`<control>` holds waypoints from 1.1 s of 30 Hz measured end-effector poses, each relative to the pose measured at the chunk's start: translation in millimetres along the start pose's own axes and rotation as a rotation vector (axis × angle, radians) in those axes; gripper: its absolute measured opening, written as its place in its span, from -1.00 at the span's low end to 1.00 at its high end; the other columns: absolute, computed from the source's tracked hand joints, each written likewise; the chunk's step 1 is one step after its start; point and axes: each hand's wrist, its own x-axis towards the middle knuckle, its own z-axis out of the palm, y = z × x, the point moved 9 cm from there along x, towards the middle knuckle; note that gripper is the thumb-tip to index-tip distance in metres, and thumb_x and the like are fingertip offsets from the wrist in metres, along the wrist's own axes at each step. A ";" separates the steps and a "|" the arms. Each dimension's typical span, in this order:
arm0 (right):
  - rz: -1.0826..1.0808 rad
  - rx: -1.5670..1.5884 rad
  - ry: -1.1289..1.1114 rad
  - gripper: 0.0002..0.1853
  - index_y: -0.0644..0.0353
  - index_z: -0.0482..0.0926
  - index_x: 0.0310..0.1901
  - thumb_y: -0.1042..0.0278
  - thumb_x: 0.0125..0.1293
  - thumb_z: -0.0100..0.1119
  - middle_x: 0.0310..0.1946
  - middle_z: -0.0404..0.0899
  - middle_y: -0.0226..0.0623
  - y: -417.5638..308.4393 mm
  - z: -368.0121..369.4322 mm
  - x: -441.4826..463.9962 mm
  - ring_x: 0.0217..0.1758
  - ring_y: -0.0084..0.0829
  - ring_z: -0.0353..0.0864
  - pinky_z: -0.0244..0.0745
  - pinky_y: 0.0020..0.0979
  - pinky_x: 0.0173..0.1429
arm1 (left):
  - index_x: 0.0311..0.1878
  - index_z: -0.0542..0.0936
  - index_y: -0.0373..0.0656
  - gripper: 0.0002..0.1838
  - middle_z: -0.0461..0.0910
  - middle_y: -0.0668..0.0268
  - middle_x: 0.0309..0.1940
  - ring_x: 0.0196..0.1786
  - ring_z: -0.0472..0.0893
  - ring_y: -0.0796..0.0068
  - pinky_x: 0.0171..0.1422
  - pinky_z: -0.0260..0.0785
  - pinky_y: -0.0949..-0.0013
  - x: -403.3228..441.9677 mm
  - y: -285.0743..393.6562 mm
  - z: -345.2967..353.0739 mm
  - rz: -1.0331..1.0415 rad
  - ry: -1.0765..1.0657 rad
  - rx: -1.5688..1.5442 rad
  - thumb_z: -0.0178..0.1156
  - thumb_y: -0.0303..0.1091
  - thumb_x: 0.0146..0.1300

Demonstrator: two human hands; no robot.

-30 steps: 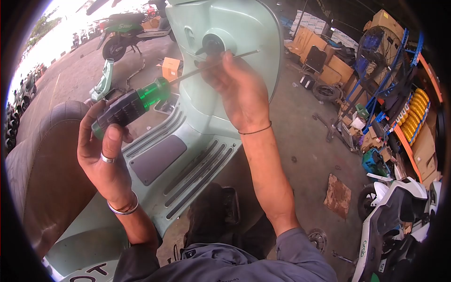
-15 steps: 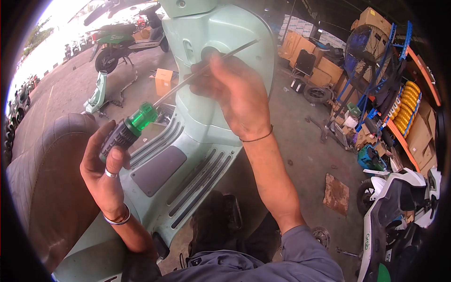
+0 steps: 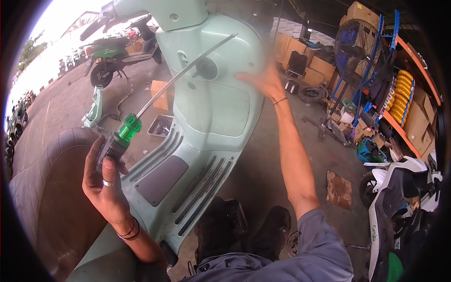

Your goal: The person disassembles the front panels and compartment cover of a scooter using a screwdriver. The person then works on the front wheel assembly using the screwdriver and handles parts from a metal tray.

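The left hand (image 3: 107, 192) gripped the screwdriver (image 3: 128, 128) by its handle, below and left of the scooter's pale-green front panel (image 3: 225, 108) — the long shaft slanted up and rightward, its tip crossing the panel's upper part in view. The right hand (image 3: 268, 82), seemingly nearer that tip, spread loosely by the panel's right edge, apparently holding nothing — blur hid whether it touched the panel.
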 end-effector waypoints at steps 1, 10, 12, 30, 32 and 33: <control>-0.036 -0.015 -0.008 0.35 0.49 0.15 0.39 -0.04 -0.39 0.79 0.39 0.27 0.22 -4.7 4.3 1.3 0.45 -0.03 0.36 0.31 -0.14 0.50 | 0.25 0.54 -0.42 -0.46 0.65 0.22 -0.24 -0.33 0.53 0.58 -0.22 0.38 0.52 -0.2 -0.5 1.3 0.005 -0.005 0.002 0.35 -0.20 0.36; 0.049 -0.064 0.080 -0.01 0.30 0.47 0.20 0.11 -0.33 0.78 0.00 0.70 -0.05 -15.4 -5.4 -10.9 0.07 -0.19 0.71 0.57 -0.23 0.24 | 0.30 0.53 -0.32 -0.49 0.64 0.32 -0.17 -0.36 0.48 0.72 -0.32 0.29 0.66 -2.0 -9.3 8.7 0.001 -0.022 0.060 0.32 -0.26 0.39; 0.034 -0.073 0.078 -0.02 0.30 0.47 0.19 0.11 -0.33 0.78 -0.01 0.71 -0.05 -20.4 -6.5 -11.5 0.06 -0.19 0.72 0.58 -0.23 0.22 | 0.30 0.53 -0.33 -0.50 0.64 0.32 -0.18 -0.35 0.49 0.71 -0.30 0.31 0.64 -2.6 -10.3 12.2 -0.003 -0.027 0.055 0.32 -0.27 0.39; -0.012 0.018 0.040 -0.24 0.46 0.46 0.13 0.39 -0.11 0.68 -0.04 0.63 -0.11 -21.0 6.9 -11.9 -0.03 -0.35 0.64 0.55 -0.37 0.12 | 0.15 0.61 -0.39 -0.44 0.67 0.26 -0.22 -0.33 0.52 0.65 -0.24 0.36 0.55 -5.6 -21.5 42.8 -0.057 -0.051 0.135 0.49 -0.23 0.19; -0.025 0.012 0.032 -0.23 0.46 0.46 0.13 0.38 -0.11 0.68 -0.03 0.62 -0.10 -22.7 9.5 -13.2 -0.02 -0.35 0.63 0.55 -0.37 0.13 | 0.15 0.62 -0.39 -0.45 0.68 0.25 -0.21 -0.33 0.52 0.64 -0.25 0.37 0.55 -4.4 -21.3 43.8 -0.041 -0.046 0.128 0.49 -0.23 0.18; -0.035 0.006 0.051 -0.23 0.46 0.46 0.13 0.38 -0.12 0.69 -0.02 0.62 -0.10 -23.8 7.7 -13.0 -0.02 -0.35 0.63 0.54 -0.37 0.14 | 0.15 0.62 -0.40 -0.46 0.68 0.24 -0.19 -0.32 0.53 0.64 -0.25 0.37 0.56 -3.3 -22.4 45.3 -0.051 -0.055 0.122 0.48 -0.24 0.18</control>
